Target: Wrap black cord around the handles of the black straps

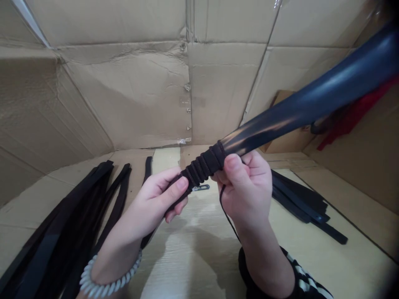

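A long dark blade-shaped piece (311, 99) slants up to the right, its lower end wound with black cord (204, 165). My left hand (156, 201) is closed round the lower, cord-wrapped end of the piece. My right hand (246, 191) pinches the wrapped part just below the blade, thumb on top. A loose black cord end (226, 211) hangs down past my right palm. A coiled white band (106, 282) circles my left wrist.
Several flat black strips (62, 232) lie on the pale table at the left, more black strips (305, 203) at the right. A small metal clip (201, 187) rests behind my hands. Cardboard walls (140, 83) enclose the table. Red cloth (352, 116) sits at the far right.
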A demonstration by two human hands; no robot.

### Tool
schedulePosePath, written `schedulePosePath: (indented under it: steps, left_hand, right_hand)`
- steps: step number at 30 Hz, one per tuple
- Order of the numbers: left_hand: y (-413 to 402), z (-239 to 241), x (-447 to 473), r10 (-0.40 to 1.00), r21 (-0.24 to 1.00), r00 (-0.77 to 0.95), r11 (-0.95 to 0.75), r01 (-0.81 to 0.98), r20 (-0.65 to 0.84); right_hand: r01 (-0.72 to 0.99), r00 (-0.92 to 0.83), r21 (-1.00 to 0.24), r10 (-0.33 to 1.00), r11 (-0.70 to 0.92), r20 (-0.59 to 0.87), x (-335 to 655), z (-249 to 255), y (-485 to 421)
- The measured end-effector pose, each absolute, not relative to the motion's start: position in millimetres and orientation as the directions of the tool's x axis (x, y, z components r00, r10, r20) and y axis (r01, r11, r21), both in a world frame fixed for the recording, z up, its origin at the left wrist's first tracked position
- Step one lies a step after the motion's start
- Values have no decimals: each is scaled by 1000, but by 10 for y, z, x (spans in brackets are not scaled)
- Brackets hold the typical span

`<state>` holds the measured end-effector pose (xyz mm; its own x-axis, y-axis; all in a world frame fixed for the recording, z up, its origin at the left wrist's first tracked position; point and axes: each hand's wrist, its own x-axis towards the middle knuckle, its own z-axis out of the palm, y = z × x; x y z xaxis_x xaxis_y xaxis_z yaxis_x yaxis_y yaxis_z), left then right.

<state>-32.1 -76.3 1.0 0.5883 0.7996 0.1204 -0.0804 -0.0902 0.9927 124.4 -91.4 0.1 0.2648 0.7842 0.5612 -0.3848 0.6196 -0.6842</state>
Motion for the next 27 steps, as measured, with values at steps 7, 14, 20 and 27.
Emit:
schedulePosePath:
  steps: [7,14,20,27]
  left_hand:
    - [-800,37,-310,851,989,505,-135,-58,145]
    - [-797,38,-362,867,974,473,-215,72,156]
    - [-801,29,-380,892,960,415,-251,128,178]
    - [-865,112,-350,885,966,420,-249,61,202]
  right_hand:
    - [-438,223,-711,833,550,506,1306,18,-780]
    - [-584,-45,-716,866,382,499,1335,35,-786]
    - [-601,-92,-724,870,339,484,1281,3,-777]
    - [-502,-154,-812,893,297,423,1181,-182,-804]
